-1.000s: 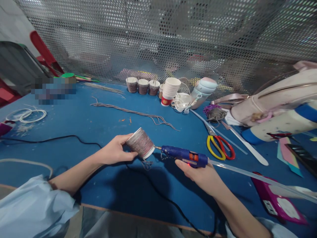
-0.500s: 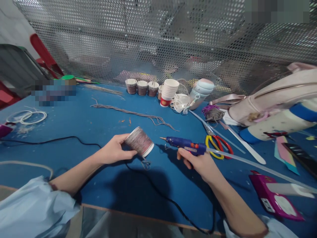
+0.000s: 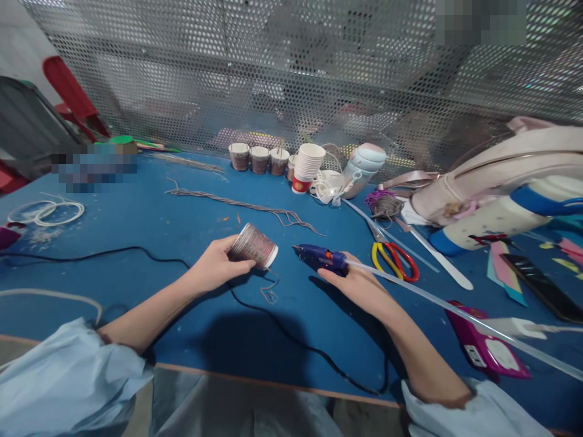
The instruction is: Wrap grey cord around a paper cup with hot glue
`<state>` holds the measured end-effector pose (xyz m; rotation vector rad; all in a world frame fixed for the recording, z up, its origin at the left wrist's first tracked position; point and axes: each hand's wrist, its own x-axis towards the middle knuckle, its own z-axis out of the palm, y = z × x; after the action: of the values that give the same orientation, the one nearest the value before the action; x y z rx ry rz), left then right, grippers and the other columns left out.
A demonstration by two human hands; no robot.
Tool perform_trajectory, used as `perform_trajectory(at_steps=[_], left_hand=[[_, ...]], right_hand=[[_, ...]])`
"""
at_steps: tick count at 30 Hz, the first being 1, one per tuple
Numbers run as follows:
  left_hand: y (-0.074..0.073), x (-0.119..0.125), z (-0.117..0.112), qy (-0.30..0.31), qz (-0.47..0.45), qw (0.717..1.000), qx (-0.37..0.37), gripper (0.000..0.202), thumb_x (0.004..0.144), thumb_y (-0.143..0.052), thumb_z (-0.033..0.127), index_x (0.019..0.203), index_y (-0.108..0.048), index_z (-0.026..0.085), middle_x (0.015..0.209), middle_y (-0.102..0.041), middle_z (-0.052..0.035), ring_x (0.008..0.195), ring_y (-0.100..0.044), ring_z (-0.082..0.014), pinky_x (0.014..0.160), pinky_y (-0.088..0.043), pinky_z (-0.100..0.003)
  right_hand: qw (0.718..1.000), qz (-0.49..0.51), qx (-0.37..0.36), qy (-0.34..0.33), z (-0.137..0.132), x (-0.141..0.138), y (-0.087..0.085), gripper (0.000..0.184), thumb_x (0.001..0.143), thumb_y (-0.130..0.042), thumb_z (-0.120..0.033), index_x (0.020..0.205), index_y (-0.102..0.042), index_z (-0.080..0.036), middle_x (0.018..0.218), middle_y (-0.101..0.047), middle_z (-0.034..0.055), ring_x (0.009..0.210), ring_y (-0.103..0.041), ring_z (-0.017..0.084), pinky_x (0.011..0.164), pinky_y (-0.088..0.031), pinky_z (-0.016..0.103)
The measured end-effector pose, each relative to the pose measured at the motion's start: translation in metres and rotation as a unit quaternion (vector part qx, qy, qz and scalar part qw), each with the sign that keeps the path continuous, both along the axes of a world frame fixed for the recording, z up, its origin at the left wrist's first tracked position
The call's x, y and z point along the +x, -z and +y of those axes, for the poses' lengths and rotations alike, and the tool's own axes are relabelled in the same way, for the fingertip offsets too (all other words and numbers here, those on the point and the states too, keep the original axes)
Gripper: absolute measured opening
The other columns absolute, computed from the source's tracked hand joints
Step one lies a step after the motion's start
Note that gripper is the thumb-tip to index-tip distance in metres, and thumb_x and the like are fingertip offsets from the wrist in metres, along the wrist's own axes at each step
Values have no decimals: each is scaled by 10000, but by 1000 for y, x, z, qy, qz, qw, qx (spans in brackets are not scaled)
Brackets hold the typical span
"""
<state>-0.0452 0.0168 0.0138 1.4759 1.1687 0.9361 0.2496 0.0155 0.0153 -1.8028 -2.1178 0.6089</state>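
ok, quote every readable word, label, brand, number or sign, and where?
None readable.
Blue plastic glue gun: label too small.
White paper cup stack: emblem on red too small.
White strip beside it: dark marks blurred.
Cream cylindrical bottle: red print blurred.
Magenta plastic device: pale panels illegible.

Dim light leaves a soft shadow [image 3: 248, 346] on the table [image 3: 132, 221], lower centre; mesh [image 3: 291, 70] glints upper right; frame edges stretch; pixel blocks [image 3: 480, 22] hide two patches.
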Motion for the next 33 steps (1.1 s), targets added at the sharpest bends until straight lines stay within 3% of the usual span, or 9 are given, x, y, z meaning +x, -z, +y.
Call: perform_trajectory(at_steps=[6, 10, 13, 17, 21, 23, 26, 29, 33], left_hand=[[-5, 2, -2, -50, -5, 999, -7, 255, 664, -690, 182, 913, -681, 130, 837, -739, -59, 752, -683, -197, 715, -537, -309], [-7, 6, -6, -51, 4, 999, -15, 243, 672, -674, 181, 909, -679, 133, 834, -739, -57, 745, -679, -194, 709, -530, -304], [-8, 9, -9, -46, 24, 999, -12, 239, 670, -666, 189, 901, -683, 131, 820, -734, -47, 744, -675, -191, 717, -524, -298], [-9, 11, -12, -50, 39, 998, 0, 268, 677, -657, 211, 929, -683, 125, 813, -723, -39, 740, -663, -191, 710, -516, -292], [-6, 11, -13, -63, 42, 997, 12, 274, 686, -652, 217, 942, -681, 125, 797, -709, -31, 714, -644, -182, 682, -506, -278], [-4, 11, -13, -61, 46, 997, 13, 280, 697, -646, 220, 958, -679, 121, 802, -705, -32, 717, -640, -182, 688, -505, -281], [-1, 11, -13, -55, 66, 996, 17, 278, 710, -636, 214, 968, -682, 119, 830, -708, -38, 749, -639, -187, 706, -501, -284], [-1, 12, -13, -52, 77, 996, 16, 255, 708, -632, 198, 946, -692, 126, 827, -711, -30, 751, -639, -184, 696, -498, -273], [-3, 14, -13, -47, 77, 996, -12, 229, 692, -637, 187, 906, -693, 126, 764, -701, -16, 695, -630, -166, 645, -491, -255]], right_hand=[[992, -99, 61, 48, -50, 18, -14, 344, 836, -557, -547, 730, -574, -221, 760, -638, 45, 768, -606, 257, 733, -428, 381], [997, 40, 28, -53, -75, -12, -30, 213, 885, -543, -402, 764, -568, -229, 746, -618, 8, 708, -589, 183, 673, -442, 314], [983, 159, 20, -87, -64, -48, -30, 59, 852, -582, -287, 854, -574, -229, 860, -635, 11, 792, -594, 163, 743, -466, 299], [945, 323, -43, 5, -31, -81, -6, 313, 751, -652, -311, 1025, -543, -205, 1104, -619, 82, 935, -609, 187, 846, -483, 366], [864, 466, -189, 7, -17, -95, 10, 356, 685, -689, -320, 958, -501, -190, 943, -623, 51, 730, -632, 141, 617, -495, 274], [864, 460, -207, 5, -19, -97, 10, 310, 699, -684, -320, 919, -513, -184, 855, -606, 15, 579, -568, 94, 531, -446, 242], [913, 384, -139, -14, -24, -95, 6, 153, 767, -635, -292, 843, -575, -175, 706, -565, -21, 555, -515, 94, 534, -421, 237], [959, 276, 8, -64, -27, -90, 6, 77, 833, -572, -222, 781, -614, -184, 674, -547, -12, 591, -510, 114, 548, -407, 243], [961, 181, 158, -137, -26, -86, 8, 159, 895, -498, -160, 788, -613, -187, 720, -554, 20, 632, -522, 131, 586, -416, 257]])
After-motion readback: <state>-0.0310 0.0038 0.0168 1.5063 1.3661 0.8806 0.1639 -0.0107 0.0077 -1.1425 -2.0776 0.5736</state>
